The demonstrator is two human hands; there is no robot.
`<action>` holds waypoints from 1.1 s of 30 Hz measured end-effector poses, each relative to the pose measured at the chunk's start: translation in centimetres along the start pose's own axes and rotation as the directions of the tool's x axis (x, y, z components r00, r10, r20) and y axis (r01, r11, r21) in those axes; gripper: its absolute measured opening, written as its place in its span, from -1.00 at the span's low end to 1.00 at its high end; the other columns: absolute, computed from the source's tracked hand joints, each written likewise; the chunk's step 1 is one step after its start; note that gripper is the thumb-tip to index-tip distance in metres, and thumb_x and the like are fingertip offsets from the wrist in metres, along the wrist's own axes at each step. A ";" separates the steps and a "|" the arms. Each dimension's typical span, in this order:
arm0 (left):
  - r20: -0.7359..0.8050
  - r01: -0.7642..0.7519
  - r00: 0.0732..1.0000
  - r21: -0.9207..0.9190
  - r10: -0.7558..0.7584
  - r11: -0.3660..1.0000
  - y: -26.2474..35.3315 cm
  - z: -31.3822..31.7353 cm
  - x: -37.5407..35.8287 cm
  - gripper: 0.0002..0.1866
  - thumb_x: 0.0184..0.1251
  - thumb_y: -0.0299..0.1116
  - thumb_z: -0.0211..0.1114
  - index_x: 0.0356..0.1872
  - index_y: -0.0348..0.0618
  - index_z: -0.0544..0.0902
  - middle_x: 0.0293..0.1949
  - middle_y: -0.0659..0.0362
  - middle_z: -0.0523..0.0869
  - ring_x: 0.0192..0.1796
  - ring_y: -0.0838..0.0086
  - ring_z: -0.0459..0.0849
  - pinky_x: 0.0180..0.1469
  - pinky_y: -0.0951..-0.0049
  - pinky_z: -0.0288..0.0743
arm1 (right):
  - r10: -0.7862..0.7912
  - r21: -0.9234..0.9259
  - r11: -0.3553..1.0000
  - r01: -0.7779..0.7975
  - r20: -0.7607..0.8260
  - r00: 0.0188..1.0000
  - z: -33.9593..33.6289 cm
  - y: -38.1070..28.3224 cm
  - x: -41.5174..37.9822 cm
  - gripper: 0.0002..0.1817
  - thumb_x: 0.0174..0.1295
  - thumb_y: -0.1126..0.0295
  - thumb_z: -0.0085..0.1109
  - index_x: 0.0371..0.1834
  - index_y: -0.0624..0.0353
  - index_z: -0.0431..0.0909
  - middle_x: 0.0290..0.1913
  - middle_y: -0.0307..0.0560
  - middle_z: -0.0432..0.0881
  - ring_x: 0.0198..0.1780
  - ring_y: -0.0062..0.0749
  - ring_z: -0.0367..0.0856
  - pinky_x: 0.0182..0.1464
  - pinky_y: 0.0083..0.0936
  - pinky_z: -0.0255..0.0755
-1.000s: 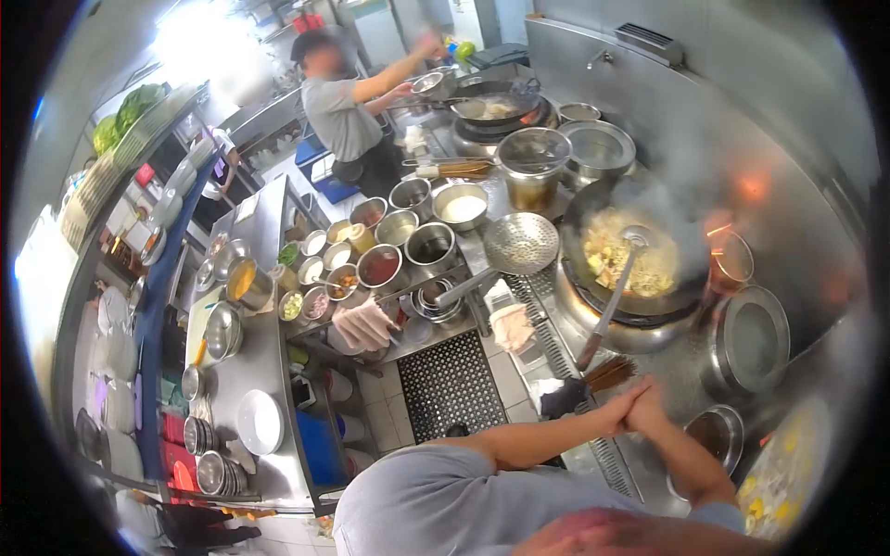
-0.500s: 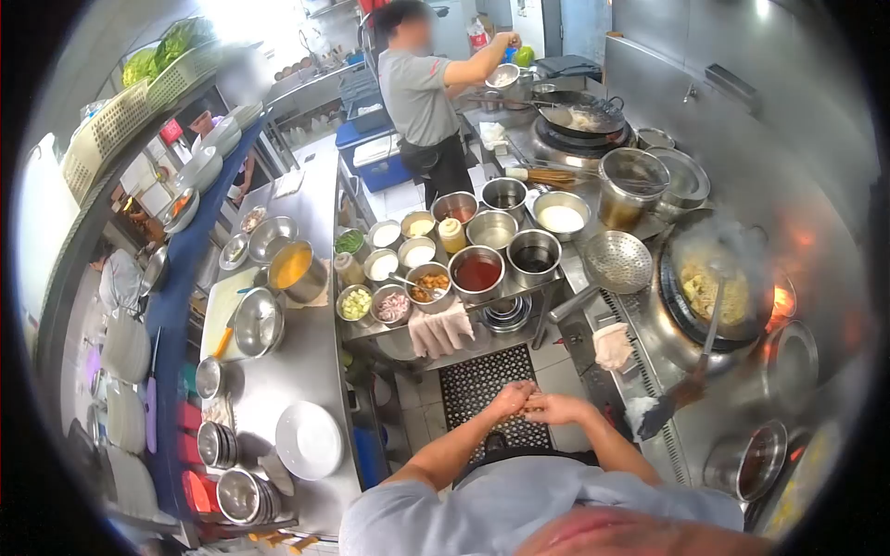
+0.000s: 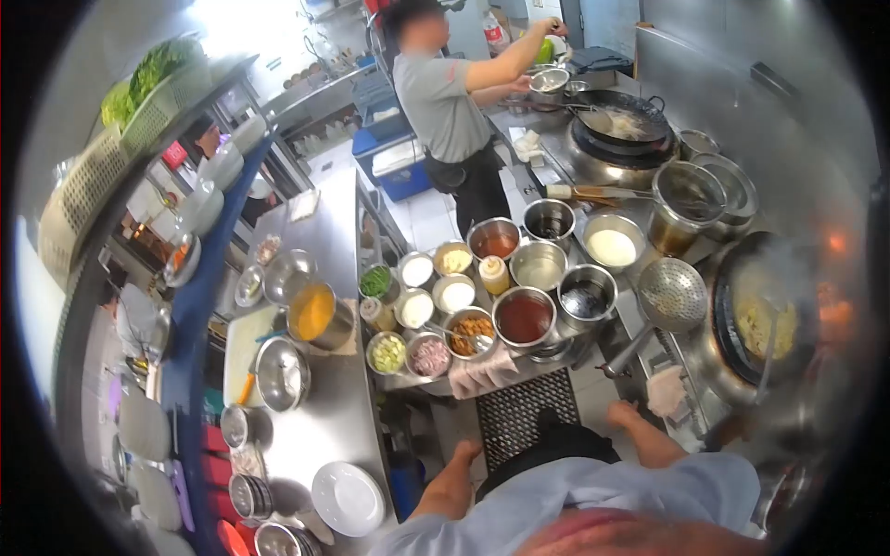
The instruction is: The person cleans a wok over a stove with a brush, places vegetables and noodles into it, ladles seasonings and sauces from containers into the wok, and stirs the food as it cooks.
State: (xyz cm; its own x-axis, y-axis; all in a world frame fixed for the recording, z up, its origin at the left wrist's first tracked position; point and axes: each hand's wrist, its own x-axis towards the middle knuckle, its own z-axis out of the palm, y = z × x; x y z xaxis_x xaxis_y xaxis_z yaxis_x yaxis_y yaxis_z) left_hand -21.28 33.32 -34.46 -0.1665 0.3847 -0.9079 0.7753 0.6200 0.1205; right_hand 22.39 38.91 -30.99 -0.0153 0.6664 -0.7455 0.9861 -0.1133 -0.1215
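My left hand (image 3: 468,451) hangs low beside the steel counter, in front of my body, with nothing visible in it. On the other side, my right hand (image 3: 623,414) is held out near the stove edge, close to a folded cloth (image 3: 666,391). The fingers of both hands are too small and foreshortened to make out. Right of that hand, a steaming wok (image 3: 765,329) holds pale food and a ladle (image 3: 769,357). A perforated strainer (image 3: 672,295) rests beside the wok. Ahead stand pots of ingredients, including one of dark red sauce (image 3: 525,318).
A co-worker (image 3: 436,102) stands at the far wok (image 3: 623,120), holding a small bowl (image 3: 549,82). The left steel counter (image 3: 315,422) carries a white plate (image 3: 349,499), metal bowls and a pot of orange liquid (image 3: 313,312). A black mat (image 3: 505,431) covers the floor. Flames glow at right.
My hands, together in front of me before, have parted to either side. The view has shifted, so the pots appear lower and further right. The co-worker's raised arm has moved up.
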 end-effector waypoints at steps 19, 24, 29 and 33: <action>-0.089 -0.047 0.930 -0.991 0.355 -0.124 2.5 -3.5 5.7 -0.69 0.36 -0.36 0.06 0.01 -0.35 0.53 -0.15 0.03 0.67 -0.19 0.22 0.71 -0.16 0.26 0.67 | -0.634 0.326 0.723 0.610 -0.040 0.772 -3.2 -28.0 1.3 -0.43 0.14 -0.06 0.23 0.01 0.21 0.53 -0.19 0.05 0.66 -0.22 -0.18 0.65 -0.29 -0.28 0.50; 0.087 0.021 0.787 -0.993 0.611 0.115 -1.2 -1.2 5.9 -0.67 0.36 -0.27 0.09 0.02 -0.25 0.54 -0.11 0.03 0.64 -0.09 0.21 0.67 -0.05 0.22 0.61 | -0.339 0.800 0.580 0.152 0.068 0.938 -7.0 -30.8 -2.5 -0.69 0.32 0.16 0.08 -0.38 0.19 0.62 -0.52 -0.15 0.63 -0.49 -0.47 0.60 -0.45 -0.44 0.44; 0.074 -0.088 0.811 -0.965 0.580 0.245 -2.9 -3.2 4.2 -0.67 0.36 -0.24 0.09 0.00 -0.25 0.55 -0.12 0.03 0.65 -0.09 0.23 0.67 -0.04 0.24 0.59 | -0.110 0.284 0.728 0.624 -0.850 0.515 -3.6 -32.8 2.3 -0.68 0.28 0.18 0.00 -0.37 0.20 0.61 -0.38 0.16 0.63 -0.35 -0.03 0.64 -0.30 -0.15 0.47; 0.084 -0.177 0.826 -0.900 0.557 0.398 -4.6 -5.9 4.0 -0.66 0.36 -0.22 0.10 -0.02 -0.25 0.56 -0.12 0.04 0.66 -0.09 0.25 0.67 -0.03 0.25 0.58 | -0.344 0.181 0.751 0.635 -0.713 0.611 -1.2 -33.9 3.0 -0.59 0.30 0.08 0.01 0.05 0.13 0.49 0.08 0.26 0.50 0.00 0.20 0.53 0.10 -0.04 0.35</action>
State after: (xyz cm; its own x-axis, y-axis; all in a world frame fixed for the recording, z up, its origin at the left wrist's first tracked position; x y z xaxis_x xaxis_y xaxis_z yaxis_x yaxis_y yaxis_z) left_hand -29.10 35.99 -36.26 0.3456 0.6059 -0.7166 -0.2106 0.7942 0.5700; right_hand -10.87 45.64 -28.29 -0.2310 0.9715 0.0539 0.7014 0.2047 -0.6828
